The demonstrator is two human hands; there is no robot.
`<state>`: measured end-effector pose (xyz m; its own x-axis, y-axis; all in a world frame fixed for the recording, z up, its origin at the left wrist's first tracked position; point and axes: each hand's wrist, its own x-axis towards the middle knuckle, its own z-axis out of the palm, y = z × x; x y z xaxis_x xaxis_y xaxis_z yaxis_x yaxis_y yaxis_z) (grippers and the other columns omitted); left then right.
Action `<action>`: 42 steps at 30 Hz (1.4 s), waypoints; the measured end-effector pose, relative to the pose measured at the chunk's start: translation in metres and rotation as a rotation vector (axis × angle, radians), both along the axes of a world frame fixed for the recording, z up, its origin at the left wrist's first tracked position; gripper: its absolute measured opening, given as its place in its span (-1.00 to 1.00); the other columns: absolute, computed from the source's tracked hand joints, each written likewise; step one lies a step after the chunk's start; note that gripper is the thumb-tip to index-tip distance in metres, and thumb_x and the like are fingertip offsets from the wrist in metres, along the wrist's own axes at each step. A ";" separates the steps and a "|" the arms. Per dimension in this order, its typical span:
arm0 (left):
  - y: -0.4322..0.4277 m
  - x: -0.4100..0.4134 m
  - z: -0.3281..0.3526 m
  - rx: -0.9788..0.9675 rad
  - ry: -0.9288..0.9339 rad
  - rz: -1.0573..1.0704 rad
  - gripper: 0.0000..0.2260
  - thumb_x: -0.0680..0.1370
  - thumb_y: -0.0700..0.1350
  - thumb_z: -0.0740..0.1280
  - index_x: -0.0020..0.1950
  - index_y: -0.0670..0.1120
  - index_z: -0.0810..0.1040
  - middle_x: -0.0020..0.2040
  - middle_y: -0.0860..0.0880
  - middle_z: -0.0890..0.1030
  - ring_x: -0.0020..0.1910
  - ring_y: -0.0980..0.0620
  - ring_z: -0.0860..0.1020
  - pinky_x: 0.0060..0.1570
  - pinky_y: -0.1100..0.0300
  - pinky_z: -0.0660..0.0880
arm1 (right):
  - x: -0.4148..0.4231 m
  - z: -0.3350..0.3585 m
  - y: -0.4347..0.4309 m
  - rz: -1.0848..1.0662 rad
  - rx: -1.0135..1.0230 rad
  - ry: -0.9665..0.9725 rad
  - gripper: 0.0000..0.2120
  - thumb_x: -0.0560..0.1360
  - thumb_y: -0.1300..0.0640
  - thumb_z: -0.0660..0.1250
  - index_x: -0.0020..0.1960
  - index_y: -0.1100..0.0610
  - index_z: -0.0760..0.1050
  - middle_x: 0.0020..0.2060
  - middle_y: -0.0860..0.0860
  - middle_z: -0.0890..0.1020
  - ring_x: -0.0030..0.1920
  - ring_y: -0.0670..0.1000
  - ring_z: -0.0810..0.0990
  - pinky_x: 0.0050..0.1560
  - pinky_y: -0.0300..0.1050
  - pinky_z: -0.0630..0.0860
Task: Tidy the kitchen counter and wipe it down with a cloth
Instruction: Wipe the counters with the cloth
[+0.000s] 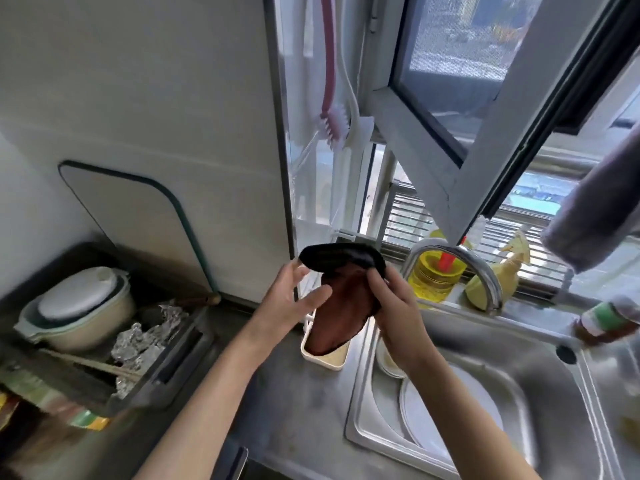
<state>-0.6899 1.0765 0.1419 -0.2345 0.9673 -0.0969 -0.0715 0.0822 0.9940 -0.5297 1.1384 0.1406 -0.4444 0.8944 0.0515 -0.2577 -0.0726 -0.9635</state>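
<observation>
Head view: a person holds a dark brown cloth up between both hands, over the seam where the grey bench meets the steel sink. The cloth hangs lengthwise, its long axis running from a black folded-over top edge down and to the left, and its narrow lower tip points into a cream tub at the sink's edge. The right hand is clamped on the cloth's right side, fingers curled over the fold just under the top edge, back of the hand toward the camera. The left hand lies on the opposite side, palm turned to the cloth, fingers loosely extended and touching its left edge, thumb up by the fold. Both bare forearms rise from the bottom of the frame and converge on the cloth. White plates lie in the sink beneath the right forearm, and a curved tap stands behind the right hand. A lidded pot and crumpled foil sit at far left. Two brushes hang by the open window.
</observation>
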 end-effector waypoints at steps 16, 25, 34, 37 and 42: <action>0.007 0.120 -0.041 -0.153 -0.239 0.063 -0.97 0.51 -0.16 0.34 -0.11 -0.05 0.52 -0.16 -0.08 0.60 -0.13 -0.09 0.55 -0.06 0.02 0.48 | 0.126 -0.040 -0.124 0.057 -0.380 -0.482 -0.87 0.42 0.23 0.41 -0.25 0.06 0.52 -0.47 -0.11 0.52 -0.49 -0.15 0.43 -0.49 -0.32 0.28; 0.001 0.209 -0.058 -0.239 -0.293 -0.132 -0.89 0.57 -0.18 0.25 0.07 -0.08 0.52 -0.03 -0.04 0.61 -0.08 0.05 0.58 -0.16 0.26 0.50 | 0.248 -0.068 -0.177 -0.386 -0.495 -0.194 -0.67 0.23 0.16 0.51 -0.08 0.20 0.49 -0.21 0.09 0.60 -0.21 0.00 0.56 -0.18 -0.18 0.45; -0.024 0.351 -0.115 -0.358 -0.087 -0.307 -0.65 0.47 -0.35 0.31 0.11 0.05 0.46 0.03 -0.11 0.58 -0.09 -0.07 0.55 -0.20 0.03 0.54 | 0.374 -0.129 -0.188 -1.209 -0.572 -0.278 -0.90 0.55 0.29 0.24 -0.08 0.15 0.49 -0.14 0.05 0.62 -0.13 -0.02 0.56 -0.09 -0.15 0.44; -0.037 0.408 -0.132 -0.388 -0.008 -0.330 -0.62 0.47 -0.32 0.33 0.10 0.14 0.48 0.09 -0.08 0.58 0.03 -0.11 0.57 -0.11 -0.10 0.57 | 0.428 -0.141 -0.187 -1.190 -0.513 -0.602 -0.91 0.57 0.24 0.22 0.04 0.13 0.46 -0.07 -0.01 0.55 -0.03 -0.01 0.51 0.00 -0.21 0.33; -0.041 0.504 -0.142 -0.276 0.089 -0.344 -0.61 0.47 -0.41 0.27 -0.06 0.12 0.54 -0.08 0.07 0.63 0.00 -0.05 0.57 0.02 -0.15 0.50 | 0.531 -0.145 -0.178 -1.169 -0.430 -0.786 -0.82 0.59 0.19 0.18 0.16 0.17 0.46 -0.04 -0.04 0.53 0.01 -0.04 0.48 -0.05 -0.35 0.28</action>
